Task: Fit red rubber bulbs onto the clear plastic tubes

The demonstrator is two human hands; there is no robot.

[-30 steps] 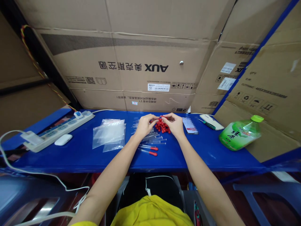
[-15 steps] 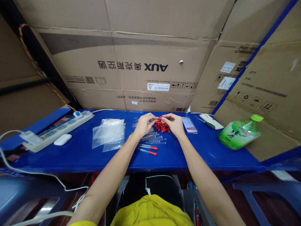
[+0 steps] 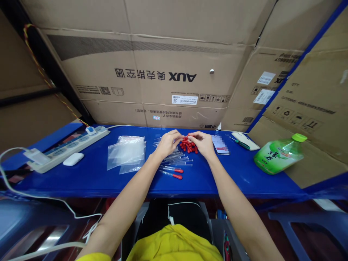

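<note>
Above a pile of red rubber dropper bulbs (image 3: pixel 189 146), both hands meet with their fingertips close together. My left hand (image 3: pixel 170 143) is closed in a pinch on what looks like a thin glass dropper tube, mostly hidden by the fingers. Thumb and finger of my right hand (image 3: pixel 203 143) pinch a red bulb, partly covered, facing the left fingertips. Loose clear glass tubes (image 3: pixel 178 159) lie under and beside my left hand. Nearer to me lie two droppers (image 3: pixel 177 177) with red bulbs on their tubes.
Clear plastic bags (image 3: pixel 126 154) lie left of the tubes. Further left are a power strip (image 3: pixel 73 145) and a white case (image 3: pixel 73 159). A phone (image 3: pixel 220 144), a green-handled screwdriver (image 3: pixel 242 144) and a green tea bottle (image 3: pixel 280 155) are on the right. Cardboard (image 3: pixel 152 54) walls the back.
The view has shifted slightly. Both hands stay pinched together over the red bulbs, with only small finger movement. The tubes, droppers and bags lie as before.
</note>
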